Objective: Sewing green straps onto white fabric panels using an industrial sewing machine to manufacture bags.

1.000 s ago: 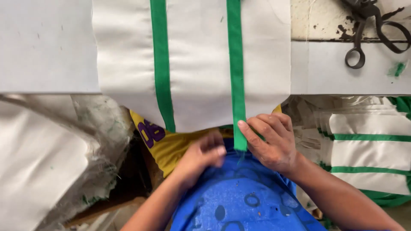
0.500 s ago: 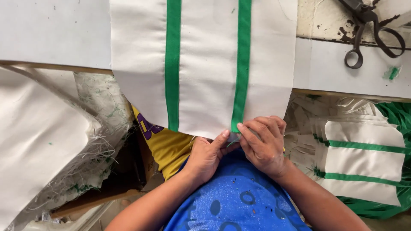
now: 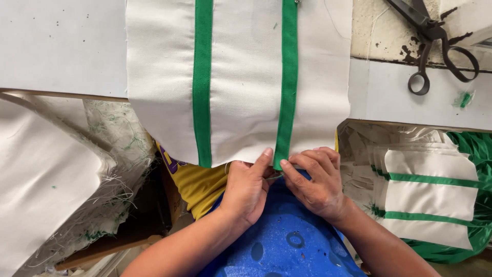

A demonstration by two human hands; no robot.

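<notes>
A cream canvas panel (image 3: pixel 241 87) with two green vertical strips hangs off the white table edge toward me. My left hand (image 3: pixel 247 189) pinches the panel's lower hem just left of the right green strip (image 3: pixel 288 87). My right hand (image 3: pixel 316 180) grips the bottom end of that same strip, fingers curled under the hem. Both hands touch each other at the strip's end, above my blue lap cloth (image 3: pixel 287 241). A thin thread shows between the fingers.
Black scissors (image 3: pixel 435 46) lie on the table at the top right. A stack of finished cream pieces with green stripes (image 3: pixel 430 200) sits at the right on green cloth. Frayed cream fabric piles (image 3: pixel 56 174) fill the left side.
The panel has slid left to right across the table and lower toward me. My left hand rose from my lap to the hem and joined the right hand at the green strip's end.
</notes>
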